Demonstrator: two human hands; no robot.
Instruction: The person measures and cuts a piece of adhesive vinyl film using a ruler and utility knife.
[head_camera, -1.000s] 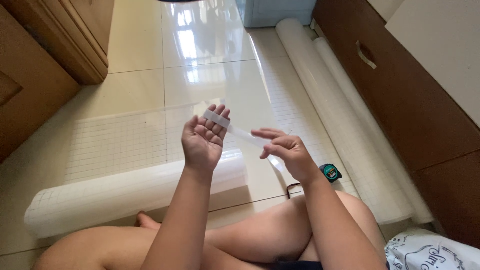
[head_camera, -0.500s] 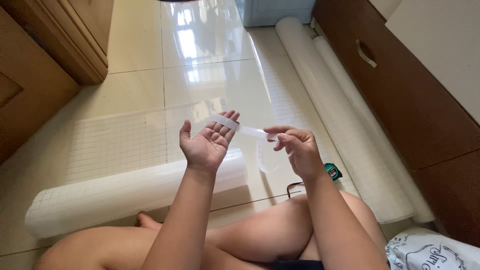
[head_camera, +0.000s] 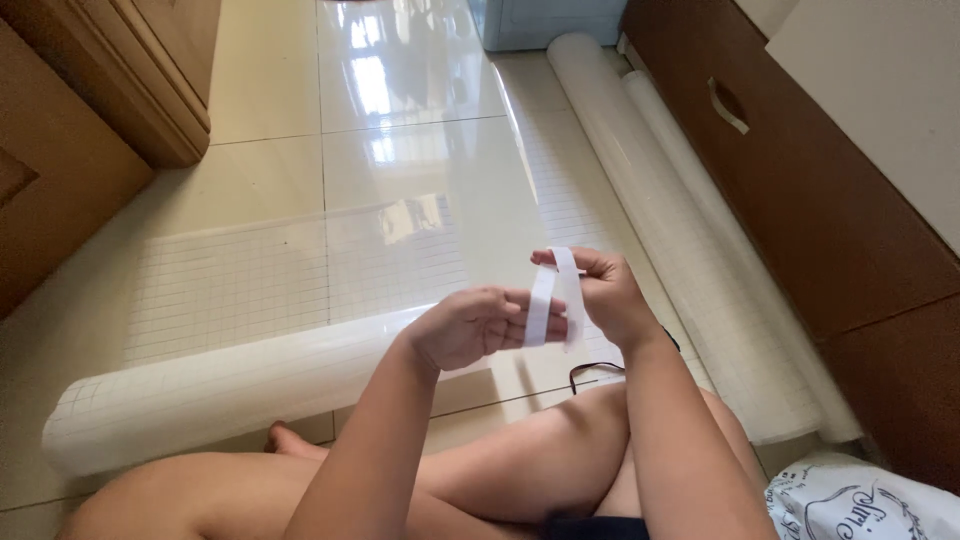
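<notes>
Two hands meet above the knees: the left hand (head_camera: 470, 328) and right hand (head_camera: 600, 295) both pinch a thin white strip (head_camera: 553, 297), looped and smooth. Below lies a rolled, grid-printed translucent sheet (head_camera: 240, 385) on glossy floor tiles (head_camera: 400, 90).

The right hand (head_camera: 600, 295) covers the upper end of the white strip (head_camera: 545, 305), and the left hand (head_camera: 470, 325) hides its lower end. A dark loop (head_camera: 590, 372) on the floor is mostly hidden behind the right wrist. The printed white bag (head_camera: 860, 505) is cut off at the bottom right corner.
</notes>
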